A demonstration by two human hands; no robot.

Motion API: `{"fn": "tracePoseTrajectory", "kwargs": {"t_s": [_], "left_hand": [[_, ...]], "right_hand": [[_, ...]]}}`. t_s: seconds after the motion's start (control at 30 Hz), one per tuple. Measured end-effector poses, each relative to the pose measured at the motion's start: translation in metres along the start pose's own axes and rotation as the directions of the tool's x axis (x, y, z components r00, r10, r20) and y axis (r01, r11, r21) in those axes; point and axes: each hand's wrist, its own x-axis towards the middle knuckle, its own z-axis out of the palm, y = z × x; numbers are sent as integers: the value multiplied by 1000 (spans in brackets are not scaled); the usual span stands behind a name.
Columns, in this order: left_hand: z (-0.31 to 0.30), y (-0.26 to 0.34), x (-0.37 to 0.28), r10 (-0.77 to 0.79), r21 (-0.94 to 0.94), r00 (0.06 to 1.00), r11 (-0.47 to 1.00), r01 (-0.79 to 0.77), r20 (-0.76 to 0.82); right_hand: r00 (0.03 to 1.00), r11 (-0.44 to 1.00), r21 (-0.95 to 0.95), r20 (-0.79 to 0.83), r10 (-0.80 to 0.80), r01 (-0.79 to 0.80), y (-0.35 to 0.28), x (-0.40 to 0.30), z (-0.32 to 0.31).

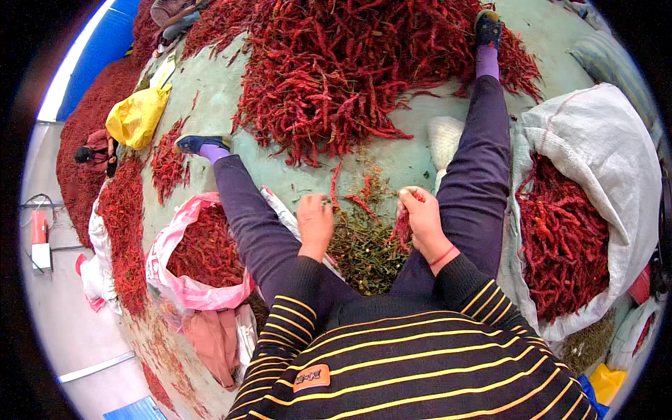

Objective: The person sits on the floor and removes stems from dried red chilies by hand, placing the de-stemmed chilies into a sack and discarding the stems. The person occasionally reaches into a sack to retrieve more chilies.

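My right hand (pixel 426 220) is closed around a few dried red chili peppers (pixel 403 230), which hang below its fingers. My left hand (pixel 315 223) is held level with it over my other thigh, fingers curled and slightly blurred; whether it pinches anything is hidden. Between my legs lies a heap of green-brown chili stems (pixel 367 252). Some loose red chilies (pixel 362 205) rest at the far edge of those stems. Beyond, a large pile of dried red chilies (pixel 336 79) spreads over the pale green floor sheet (pixel 210 100).
At my right stands a white woven sack (pixel 593 121), its mouth showing red chilies. A pink-rimmed bag (pixel 197 294) of chilies sits at my left. Farther left are a yellow bag (pixel 137 118) and a person (pixel 97 149) beside a huge chili heap (pixel 79 194). Another person (pixel 176 18) sits at upper left.
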Motion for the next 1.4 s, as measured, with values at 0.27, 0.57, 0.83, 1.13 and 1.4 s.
{"fn": "tracePoseTrajectory", "kwargs": {"t_s": [0.27, 0.57, 0.83, 1.13, 1.4], "left_hand": [[51, 30, 14, 95, 272, 986, 954, -129, 137], [4, 60, 1, 231, -73, 955, 972, -221, 188], [11, 56, -10, 113, -297, 972, 954, -47, 207], [19, 50, -9, 322, -37, 924, 946, -321, 208], [23, 17, -4, 167, 238, 896, 929, -283, 411]], "right_hand": [[995, 940, -341, 97, 12, 22, 33, 4, -14], [986, 970, -196, 115, -123, 144, 46, 13, 14], [989, 958, -254, 91, -116, 136, 39, 12, 10], [890, 773, -445, 284, -357, 452, 36, 6, 12], [857, 725, -462, 199, -476, 510, 14, 4, 11]]}}
